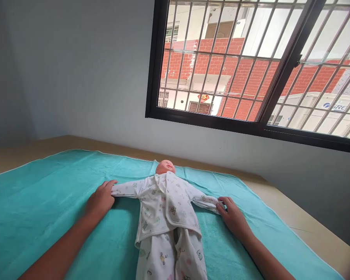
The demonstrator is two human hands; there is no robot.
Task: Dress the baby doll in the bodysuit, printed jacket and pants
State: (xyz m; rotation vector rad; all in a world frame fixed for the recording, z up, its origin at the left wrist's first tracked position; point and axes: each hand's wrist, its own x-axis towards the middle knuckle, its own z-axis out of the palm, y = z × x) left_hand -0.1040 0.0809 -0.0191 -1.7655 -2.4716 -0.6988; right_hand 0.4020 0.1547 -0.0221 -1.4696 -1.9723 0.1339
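Observation:
A baby doll lies on its back on a teal blanket, head toward the wall. It wears a white printed jacket and matching trousers; the jacket's front panels overlap. Both sleeves are stretched out sideways. My left hand is closed on the end of the sleeve at the left. At the other side, my right hand pinches the end of the sleeve at the right. The doll's own hands cannot be seen, and the trouser legs run out of the bottom of the view.
Under the blanket is a light wooden surface that meets a grey wall. A black-framed window with metal bars is set in the wall, above and to the right of the doll.

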